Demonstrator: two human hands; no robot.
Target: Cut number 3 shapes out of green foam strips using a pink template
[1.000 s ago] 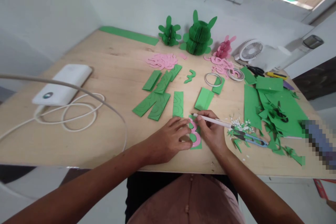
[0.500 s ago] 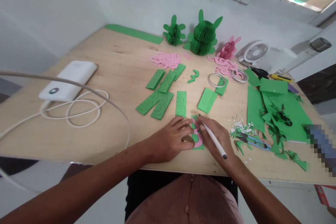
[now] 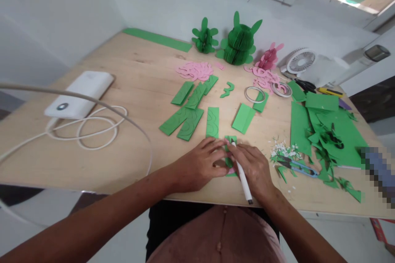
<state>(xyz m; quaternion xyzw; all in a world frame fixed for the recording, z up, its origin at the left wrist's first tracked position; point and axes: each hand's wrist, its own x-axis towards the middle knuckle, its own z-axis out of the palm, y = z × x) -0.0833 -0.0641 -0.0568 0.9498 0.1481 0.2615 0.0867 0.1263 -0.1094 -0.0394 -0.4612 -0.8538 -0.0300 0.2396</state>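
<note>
My right hand [image 3: 253, 167] is closed around a white marker [image 3: 243, 178], its dark tip at the upper end of a small green paper strip [image 3: 231, 137]. A pink paper cutout [image 3: 232, 170] lies on that strip, mostly covered by my fingers. From the left, my left hand [image 3: 200, 166] rests with bent, spread fingers, its fingertips pressing on the cutout and strip. Just beyond lie a green strip with drawn curves [image 3: 212, 122] and a folded green piece [image 3: 243, 118]. More marked green strips [image 3: 190, 124] sit to the left.
A white power bank [image 3: 82, 94] with a looped cable is at the left. Green and pink paper figures [image 3: 239, 45] stand at the back near a small fan [image 3: 300, 61]. Blue-handled snips [image 3: 298, 166], paper scraps and green sheets [image 3: 348, 131] are at the right.
My right hand has shifted slightly, and the marker has swung more upright, its rear end lower and to the left. The pink cutout is more covered. My left hand has barely moved.
</note>
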